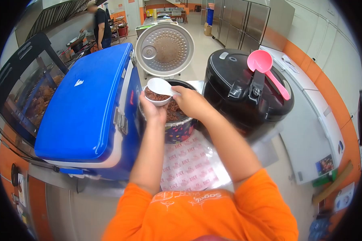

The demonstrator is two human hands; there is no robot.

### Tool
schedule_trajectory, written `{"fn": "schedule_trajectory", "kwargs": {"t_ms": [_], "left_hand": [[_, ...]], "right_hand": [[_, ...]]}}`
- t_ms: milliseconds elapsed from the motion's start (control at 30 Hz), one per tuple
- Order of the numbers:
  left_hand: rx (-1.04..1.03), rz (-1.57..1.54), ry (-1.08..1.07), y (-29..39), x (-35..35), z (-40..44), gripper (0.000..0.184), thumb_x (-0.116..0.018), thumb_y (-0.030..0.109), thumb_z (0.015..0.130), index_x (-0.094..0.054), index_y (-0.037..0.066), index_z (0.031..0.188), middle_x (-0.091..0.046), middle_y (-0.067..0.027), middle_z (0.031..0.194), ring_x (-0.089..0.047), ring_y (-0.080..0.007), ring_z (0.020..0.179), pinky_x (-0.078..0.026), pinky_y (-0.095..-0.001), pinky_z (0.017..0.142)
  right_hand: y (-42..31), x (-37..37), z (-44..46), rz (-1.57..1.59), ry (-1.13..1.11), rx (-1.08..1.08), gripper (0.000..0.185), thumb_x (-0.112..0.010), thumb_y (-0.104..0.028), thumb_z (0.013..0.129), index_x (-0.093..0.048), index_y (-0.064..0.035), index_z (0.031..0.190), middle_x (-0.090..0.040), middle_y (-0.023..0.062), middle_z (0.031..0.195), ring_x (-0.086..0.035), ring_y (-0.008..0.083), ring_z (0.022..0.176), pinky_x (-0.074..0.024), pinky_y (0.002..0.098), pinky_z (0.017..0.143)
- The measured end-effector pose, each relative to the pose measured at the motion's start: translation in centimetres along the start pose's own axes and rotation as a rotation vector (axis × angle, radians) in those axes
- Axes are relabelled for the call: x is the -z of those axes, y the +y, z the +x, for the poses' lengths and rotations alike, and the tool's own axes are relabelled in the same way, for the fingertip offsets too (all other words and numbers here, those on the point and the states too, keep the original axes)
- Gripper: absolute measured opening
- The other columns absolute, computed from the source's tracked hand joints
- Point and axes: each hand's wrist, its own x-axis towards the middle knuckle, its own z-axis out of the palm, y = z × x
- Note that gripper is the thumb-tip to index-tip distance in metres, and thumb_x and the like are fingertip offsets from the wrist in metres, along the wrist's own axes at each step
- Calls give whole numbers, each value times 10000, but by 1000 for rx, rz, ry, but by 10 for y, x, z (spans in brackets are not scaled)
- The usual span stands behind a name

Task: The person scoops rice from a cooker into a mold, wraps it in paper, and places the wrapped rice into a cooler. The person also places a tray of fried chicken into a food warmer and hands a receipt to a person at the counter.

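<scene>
My left hand [154, 110] is wrapped round a small white bowl [159, 103] that holds reddish-brown rice [153, 95]. In my right hand [188, 101] is a white rice paddle [161, 85], its blade over the bowl and on or just above the rice; contact is hard to judge. Both hands are above an open rice cooker [178, 133] with a colourful patterned body. More brown rice [174, 111] lies in its pot, partly hidden by the bowl and my hands. The cooker's round metal lid [171, 50] stands raised behind the pot.
A large blue cooler box [88, 104] stands close on the left. On the right is a big black lidded cooker [229, 84] with a pink ladle [269, 72] on top. Printed paper [189, 164] lies in front. Another person [102, 26] stands at the far left.
</scene>
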Motion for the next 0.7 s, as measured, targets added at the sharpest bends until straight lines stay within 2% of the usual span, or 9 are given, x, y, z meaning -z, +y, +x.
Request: {"fn": "schedule_trajectory", "kwargs": {"t_ms": [67,133,233,267,433,567,633,667,700], "left_hand": [[-22,22,-10,-4,5,1,561,-267,489,895,-414,86,1256,-462,-143,1250,-478,-327,1133,-446,-500,868],[-13,47,-17,-4,7,2,501,-297,475,899,-463,105,1194,-520,-91,1180,-524,-264,1075,-481,-433,809],[12,45,-63,0,-2,-2,488,-298,462,900,-472,101,1180,-528,-92,1166,-528,-256,1070,-481,-422,811],[-3,81,-46,-1,-2,0,545,-268,477,894,-434,75,1224,-505,-134,1195,-514,-322,1095,-458,-490,857],[8,77,-37,-3,10,4,560,-250,492,905,-426,72,1232,-501,-140,1198,-523,-325,1080,-501,-476,796],[-2,92,-62,0,5,2,585,-248,514,905,-418,72,1247,-500,-142,1203,-509,-323,1094,-476,-489,832],[75,80,-164,3,7,2,591,-248,524,904,-418,76,1250,-501,-136,1209,-502,-319,1104,-458,-492,856],[70,85,-46,1,3,-2,569,-230,515,915,-436,101,1246,-513,-124,1206,-513,-283,1095,-470,-434,836],[74,91,-38,2,1,-6,569,-230,515,915,-436,101,1246,-513,-124,1206,-513,-283,1095,-470,-434,836]], "right_hand": [[6,-1,5,-43,-51,-4,335,-475,-205,868,-543,-41,1152,-606,203,1039,-576,340,983,-443,426,850],[7,8,12,-139,-127,-36,327,-487,-217,862,-571,-60,1137,-603,190,1059,-572,332,998,-444,407,859],[6,16,20,52,129,-85,330,-511,-230,841,-584,-81,1126,-601,189,1066,-572,320,1002,-443,401,865],[6,15,21,37,38,-78,333,-510,-228,842,-580,-81,1133,-602,189,1065,-571,322,1005,-442,401,865],[9,-3,19,-87,-172,-25,345,-508,-213,849,-563,-79,1162,-602,182,1074,-571,325,1013,-440,406,868],[1,13,6,56,-11,-38,333,-514,-215,849,-573,-90,1152,-613,165,1063,-587,312,990,-451,408,852],[-6,7,-10,-162,-72,48,330,-519,-211,844,-574,-98,1149,-631,153,1000,-599,301,961,-458,415,829],[-3,5,-11,-198,13,69,346,-529,-204,831,-554,-111,1163,-637,137,918,-610,288,924,-460,439,801],[-1,3,-10,-246,181,192,356,-536,-201,820,-534,-124,1167,-634,95,850,-624,276,833,-451,448,703]]}}
